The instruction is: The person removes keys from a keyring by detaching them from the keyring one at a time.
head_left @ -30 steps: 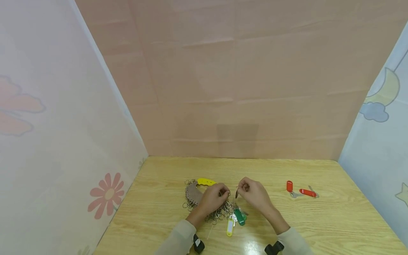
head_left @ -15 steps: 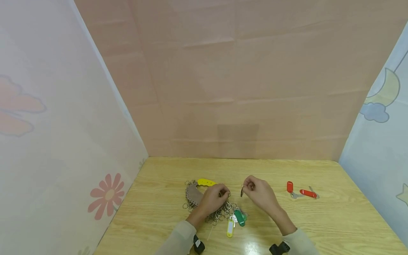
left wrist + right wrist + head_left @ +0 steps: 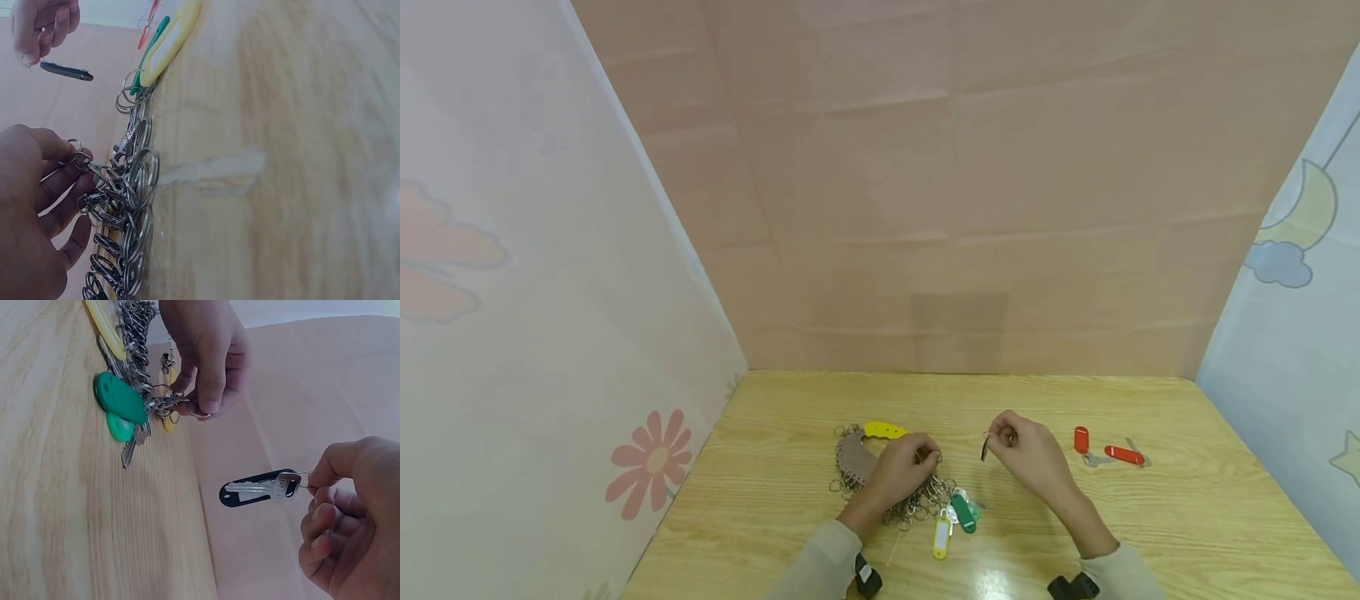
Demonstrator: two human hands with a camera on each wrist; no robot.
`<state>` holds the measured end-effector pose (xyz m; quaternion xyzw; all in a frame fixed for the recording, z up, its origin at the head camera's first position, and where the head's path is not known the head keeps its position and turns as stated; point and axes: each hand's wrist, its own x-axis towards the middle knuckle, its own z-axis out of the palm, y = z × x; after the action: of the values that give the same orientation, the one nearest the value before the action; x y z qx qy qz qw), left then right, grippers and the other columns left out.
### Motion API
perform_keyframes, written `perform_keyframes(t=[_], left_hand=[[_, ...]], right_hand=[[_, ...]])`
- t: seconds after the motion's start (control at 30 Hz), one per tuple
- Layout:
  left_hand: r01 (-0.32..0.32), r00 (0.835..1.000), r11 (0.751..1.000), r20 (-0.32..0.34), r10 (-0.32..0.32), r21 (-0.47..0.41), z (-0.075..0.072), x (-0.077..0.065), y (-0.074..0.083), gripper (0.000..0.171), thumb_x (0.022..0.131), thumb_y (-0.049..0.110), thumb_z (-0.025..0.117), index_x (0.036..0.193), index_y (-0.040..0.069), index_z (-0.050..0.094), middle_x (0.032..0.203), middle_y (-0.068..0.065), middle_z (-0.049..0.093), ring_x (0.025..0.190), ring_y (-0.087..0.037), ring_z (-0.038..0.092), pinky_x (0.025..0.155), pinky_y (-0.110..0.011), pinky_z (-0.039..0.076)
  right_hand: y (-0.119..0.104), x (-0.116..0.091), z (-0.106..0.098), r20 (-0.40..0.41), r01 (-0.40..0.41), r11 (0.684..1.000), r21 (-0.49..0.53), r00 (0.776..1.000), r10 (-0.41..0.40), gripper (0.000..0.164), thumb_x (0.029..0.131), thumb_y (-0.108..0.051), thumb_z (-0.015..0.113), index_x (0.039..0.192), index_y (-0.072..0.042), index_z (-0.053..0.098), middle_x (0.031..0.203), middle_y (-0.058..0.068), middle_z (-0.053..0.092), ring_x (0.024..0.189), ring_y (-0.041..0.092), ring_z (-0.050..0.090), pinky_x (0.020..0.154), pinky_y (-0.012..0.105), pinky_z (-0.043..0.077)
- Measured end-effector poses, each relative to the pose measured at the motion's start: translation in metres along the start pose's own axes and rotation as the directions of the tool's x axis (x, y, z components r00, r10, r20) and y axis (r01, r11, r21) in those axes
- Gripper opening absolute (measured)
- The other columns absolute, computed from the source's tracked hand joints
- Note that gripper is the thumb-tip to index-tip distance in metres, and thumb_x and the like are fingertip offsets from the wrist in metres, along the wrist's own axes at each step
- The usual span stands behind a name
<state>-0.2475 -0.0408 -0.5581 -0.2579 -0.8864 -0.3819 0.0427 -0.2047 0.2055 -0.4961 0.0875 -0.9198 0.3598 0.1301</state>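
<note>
Over the right part of a curved brown key holder (image 3: 853,455) with a yellow handle (image 3: 883,429), my left hand (image 3: 901,467) pinches a small metal key ring (image 3: 206,416) between thumb and index finger. That ring hangs from a clip on the holder's edge. My right hand (image 3: 1036,460) is raised to the right of it, pinching another ring from which a silver key (image 3: 282,487) and a black key tag (image 3: 229,499) dangle above the table. A green key tag (image 3: 963,512) and a yellow key tag (image 3: 941,537) lie between the hands, near the holder's rings.
Two red key tags, one upright (image 3: 1081,439) and one lying sideways (image 3: 1124,454), rest with keys on the wooden table (image 3: 1210,500) at the right. Several metal clips and rings (image 3: 140,181) fringe the holder. Walls stand left, right and behind.
My right hand has moved right and slightly up, away from the left hand, carrying the key with its black tag. The left hand has stayed in place on its ring.
</note>
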Motion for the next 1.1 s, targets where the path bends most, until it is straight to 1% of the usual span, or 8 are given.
perform_keyframes(t=[0.13, 0.27, 0.5, 0.8, 1.1], left_hand=[[0.002, 1.0, 1.0, -0.002, -0.002, -0.003, 0.0, 0.0, -0.001, 0.009, 0.106, 0.021, 0.068, 0.102, 0.019, 0.076, 0.095, 0.009, 0.074, 0.082, 0.003, 0.061, 0.075, -0.02, 0.053], [0.0, 1.0, 1.0, -0.004, 0.0, -0.006, 0.001, 0.0, -0.001, 0.008, 0.105, 0.02, 0.069, 0.102, 0.019, 0.076, 0.095, 0.008, 0.074, 0.083, 0.002, 0.061, 0.075, -0.02, 0.053], [0.001, 1.0, 1.0, -0.003, -0.001, -0.004, 0.0, 0.0, -0.001, 0.009, 0.106, 0.021, 0.068, 0.103, 0.019, 0.077, 0.096, 0.008, 0.074, 0.084, 0.003, 0.061, 0.075, -0.02, 0.053], [-0.008, 1.0, 1.0, -0.003, 0.008, -0.009, 0.001, 0.0, -0.002, 0.009, 0.106, 0.022, 0.068, 0.103, 0.02, 0.076, 0.095, 0.009, 0.074, 0.083, 0.003, 0.061, 0.075, -0.02, 0.054], [-0.011, 1.0, 1.0, -0.005, 0.011, -0.014, 0.001, 0.0, -0.002, 0.009, 0.105, 0.021, 0.069, 0.102, 0.019, 0.076, 0.095, 0.008, 0.074, 0.083, 0.002, 0.061, 0.074, -0.021, 0.054]], right_hand=[[0.002, -0.001, -0.006, -0.014, 0.0, 1.0, 0.004, 1.0, 0.0, 0.005, 0.099, -0.013, 0.069, 0.096, -0.01, 0.071, 0.076, -0.004, 0.06, 0.063, 0.007, 0.047, 0.057, 0.023, 0.039], [0.006, -0.003, -0.013, -0.038, 0.006, 1.0, 0.005, 0.999, -0.006, 0.004, 0.099, -0.012, 0.069, 0.095, -0.012, 0.071, 0.076, -0.003, 0.061, 0.063, 0.007, 0.047, 0.056, 0.023, 0.039], [0.014, -0.004, -0.025, -0.05, -0.006, 1.0, -0.003, 0.999, 0.006, 0.005, 0.102, -0.014, 0.066, 0.1, -0.012, 0.07, 0.082, -0.002, 0.064, 0.067, 0.008, 0.052, 0.059, 0.024, 0.043], [0.019, -0.009, -0.042, -0.104, -0.011, 0.999, -0.039, 0.995, 0.007, 0.008, 0.103, -0.017, 0.066, 0.101, -0.011, 0.071, 0.082, -0.001, 0.065, 0.064, 0.006, 0.049, 0.057, 0.024, 0.041], [0.031, -0.011, -0.055, -0.148, -0.013, 0.997, -0.076, 0.989, 0.001, 0.009, 0.103, -0.018, 0.067, 0.101, -0.01, 0.071, 0.083, 0.0, 0.066, 0.066, 0.004, 0.052, 0.058, 0.023, 0.044]])
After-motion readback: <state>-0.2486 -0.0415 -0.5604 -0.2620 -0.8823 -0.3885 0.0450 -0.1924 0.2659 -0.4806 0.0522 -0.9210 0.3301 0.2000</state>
